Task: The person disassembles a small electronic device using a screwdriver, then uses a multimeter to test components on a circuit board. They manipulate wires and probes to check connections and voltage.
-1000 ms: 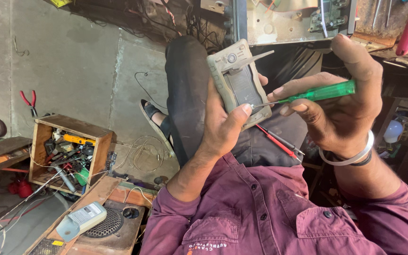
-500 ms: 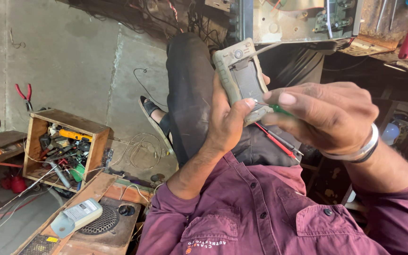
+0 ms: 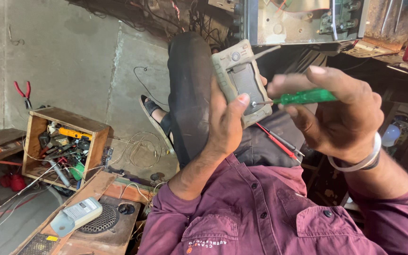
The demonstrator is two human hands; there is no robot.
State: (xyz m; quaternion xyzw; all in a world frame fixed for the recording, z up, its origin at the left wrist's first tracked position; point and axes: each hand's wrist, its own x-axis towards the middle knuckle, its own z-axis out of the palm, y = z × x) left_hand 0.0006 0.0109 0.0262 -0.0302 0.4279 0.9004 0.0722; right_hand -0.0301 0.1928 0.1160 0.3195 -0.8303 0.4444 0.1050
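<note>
since half a second ago the right hand [image 3: 341, 115] has drawn back toward 3 o'clock, so the green-handled screwdriver [image 3: 303, 97], hidden under the fingers before, now shows its whole handle. its metal tip rests on the dark back panel of the grey handheld device [image 3: 242, 80], right beside the left thumb. the right hand is closed around the screwdriver handle, fingers curled over it, a silver bangle [image 3: 362, 160] on the wrist.

the left hand [image 3: 225, 125] grips the device from below, thumb pressed on its lower edge, holding it tilted up at about 12 o'clock from the person's chest. the device sits in front of a bent knee in dark trousers [image 3: 190, 89].

at 4 o'clock from the device, red and black probe leads [image 3: 279, 141] lie across the lap. at 9 o'clock, well apart, a wooden box [image 3: 97, 141] stands on the concrete floor, stuffed with tools and wires. red-handled pliers [image 3: 23, 92] lie at 10 o'clock beyond it. at 7 o'clock a small white box [image 3: 77, 215] rests on a speaker grille [image 3: 102, 219].
</note>
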